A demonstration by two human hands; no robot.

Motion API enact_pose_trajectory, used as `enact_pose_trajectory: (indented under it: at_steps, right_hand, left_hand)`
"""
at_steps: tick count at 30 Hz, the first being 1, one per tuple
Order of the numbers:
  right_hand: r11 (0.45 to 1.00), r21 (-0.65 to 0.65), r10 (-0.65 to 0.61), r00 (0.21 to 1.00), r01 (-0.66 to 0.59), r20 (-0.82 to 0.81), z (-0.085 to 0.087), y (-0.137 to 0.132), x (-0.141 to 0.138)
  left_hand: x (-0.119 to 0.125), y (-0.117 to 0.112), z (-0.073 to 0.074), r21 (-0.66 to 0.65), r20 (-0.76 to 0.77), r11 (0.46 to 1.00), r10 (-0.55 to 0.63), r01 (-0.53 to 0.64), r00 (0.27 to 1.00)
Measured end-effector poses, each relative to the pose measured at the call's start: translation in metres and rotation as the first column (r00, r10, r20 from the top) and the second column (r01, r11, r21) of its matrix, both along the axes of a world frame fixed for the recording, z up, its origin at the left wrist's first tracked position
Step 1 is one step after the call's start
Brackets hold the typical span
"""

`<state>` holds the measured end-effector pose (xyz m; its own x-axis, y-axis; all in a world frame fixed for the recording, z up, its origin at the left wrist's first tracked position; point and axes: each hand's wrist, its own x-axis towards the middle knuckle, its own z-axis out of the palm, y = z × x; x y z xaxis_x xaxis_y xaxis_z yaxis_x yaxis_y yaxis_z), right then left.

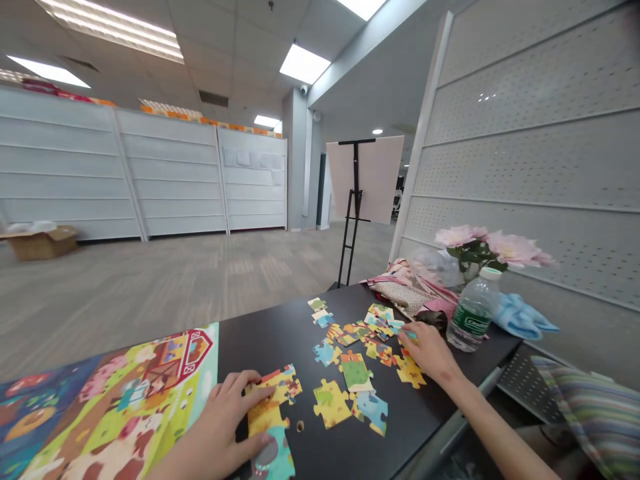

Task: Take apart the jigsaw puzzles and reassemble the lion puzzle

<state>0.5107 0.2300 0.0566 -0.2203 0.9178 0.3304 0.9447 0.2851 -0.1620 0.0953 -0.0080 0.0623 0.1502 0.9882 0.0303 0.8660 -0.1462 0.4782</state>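
My left hand (pixel 227 420) lies flat, fingers spread, on a small group of joined puzzle pieces (pixel 273 407) at the near edge of the black table (pixel 260 340). My right hand (pixel 429 352) reaches to the right among the loose puzzle pieces (pixel 353 347), its fingertips pinched on a small greenish piece (pixel 409 335). Several more loose pieces, yellow, green and blue (pixel 350 397), lie between the two hands. A colourful farm picture sheet (pixel 110 400) with a red barn lies at the table's left.
A clear water bottle (pixel 473 310) with a green label stands right of my right hand, beside pink flowers (pixel 493 247), a blue cloth (pixel 523 317) and folded fabrics (pixel 405 287). A white pegboard wall (pixel 525 147) runs along the right. An easel (pixel 357 200) stands behind the table.
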Motion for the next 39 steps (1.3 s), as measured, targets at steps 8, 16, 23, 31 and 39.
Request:
enact_pose_trajectory:
  at_steps: [8,16,23,31,39]
  right_hand:
    - [0.96,-0.169,0.212,0.973,-0.225,-0.095,0.017,0.037,-0.059]
    - [0.726,-0.238,0.32,0.624,-0.645,-0.713,0.033,-0.073,-0.135]
    - [0.712,-0.247,0.174,0.506,-0.658,-0.845,-0.006,-0.144,-0.191]
    - [0.765,-0.299,0.173,0.63,-0.57,-0.757,-0.015,-0.149,-0.188]
    - [0.829,-0.335,0.243,0.828,-0.448,-0.505,-0.007,-0.156,-0.192]
  left_hand:
    - [0.001,-0.003,0.008,0.037,-0.012,0.999,-0.008,0.009,1.0]
    - [0.001,-0.004,0.014,0.053,0.007,0.999,-0.007,0.007,1.0]
    - [0.0,-0.005,0.009,0.093,-0.014,0.996,-0.017,0.018,1.0]
    - [-0.002,-0.005,0.005,0.14,-0.016,0.99,-0.008,0.01,1.0]
    - [0.0,-0.006,0.01,0.09,0.006,0.996,-0.008,0.008,1.0]
